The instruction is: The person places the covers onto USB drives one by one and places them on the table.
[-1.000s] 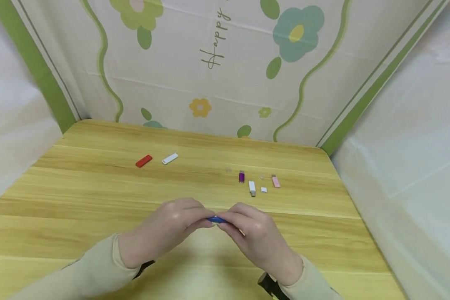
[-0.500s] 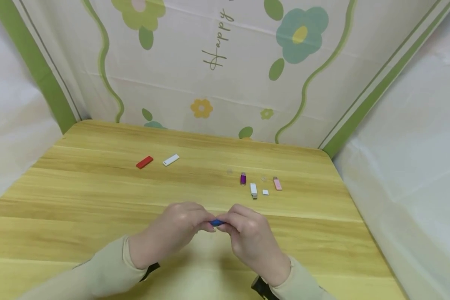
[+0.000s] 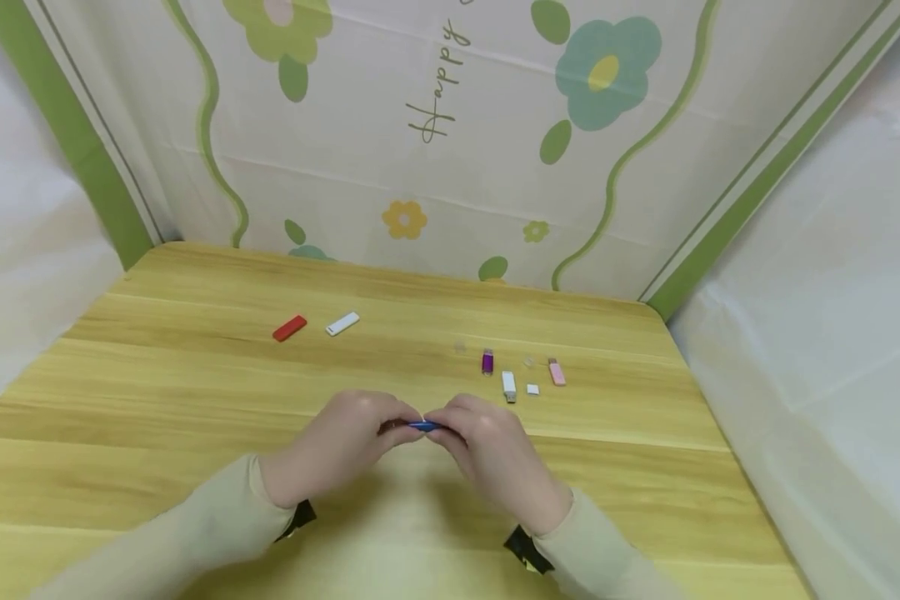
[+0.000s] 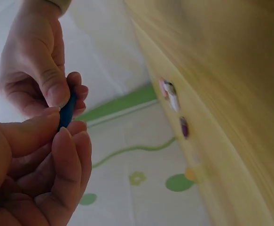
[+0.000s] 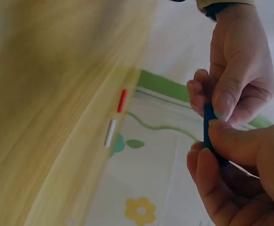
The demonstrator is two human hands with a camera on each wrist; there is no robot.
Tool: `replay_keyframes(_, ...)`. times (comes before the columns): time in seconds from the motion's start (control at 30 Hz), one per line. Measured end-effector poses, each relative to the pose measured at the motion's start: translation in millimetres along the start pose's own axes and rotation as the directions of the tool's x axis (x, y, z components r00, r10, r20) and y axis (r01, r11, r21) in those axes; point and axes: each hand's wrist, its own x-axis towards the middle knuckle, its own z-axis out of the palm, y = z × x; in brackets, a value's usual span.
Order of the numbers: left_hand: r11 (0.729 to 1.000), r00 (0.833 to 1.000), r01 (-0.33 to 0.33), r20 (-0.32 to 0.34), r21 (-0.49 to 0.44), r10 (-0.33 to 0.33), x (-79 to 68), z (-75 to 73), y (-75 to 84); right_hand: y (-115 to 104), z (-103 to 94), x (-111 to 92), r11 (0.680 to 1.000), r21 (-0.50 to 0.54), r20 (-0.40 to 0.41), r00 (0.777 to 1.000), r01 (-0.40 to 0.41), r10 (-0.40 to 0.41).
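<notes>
Curtained-off workspace, wood-grain table (image 3: 157,383), flower-printed hanging cloth (image 3: 480,183) lettered "Happy" behind, white sheeting (image 3: 817,350) at both sides

The ends of the slim blue object (image 3: 423,426) are covered by the left hand (image 3: 337,446) and the right hand (image 3: 487,454); its full shape cannot be determined. The near edge of the wood-grain tabletop (image 3: 157,375) is cut off by the head view. Toward the tabletop's far right corner, two tiny transparent pieces (image 3: 528,362) are too faint to identify. The left wrist view blurs the small purple stick (image 4: 184,127).
</notes>
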Motion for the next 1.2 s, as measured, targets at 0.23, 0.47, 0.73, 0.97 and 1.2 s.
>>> replay_keyframes(0.23,0.980,0.975,0.199,0.103,0.004,-0.199,19.2,-3.5,-32.7,34,12.6,26,0.997,-0.077,0.116,0.993,0.013,-0.004)
replay_keyframes(0.47,0.882,0.889,0.449,0.172,-0.142,-0.425,46.6,-11.7,-74.0,71,31.3,66,0.963,-0.242,0.208,0.976,0.122,-0.072)
replay_keyframes(0.73,0.817,0.810,0.570,0.221,-0.085,-0.543,73.3,-17.1,-125.8,108,47.2,119,0.883,-0.369,0.472,0.877,0.291,-0.092)
replay_keyframes(0.97,0.834,0.817,0.523,0.175,0.176,-0.549,89.0,-8.2,-153.3,140,75.8,152,0.893,-0.362,0.615,0.788,0.265,0.015)
replay_keyframes(1.2,0.802,0.816,0.517,0.109,0.299,-0.567,93.8,-2.3,-165.3,152,98.0,174,0.943,-0.272,0.683,0.729,0.191,0.049)
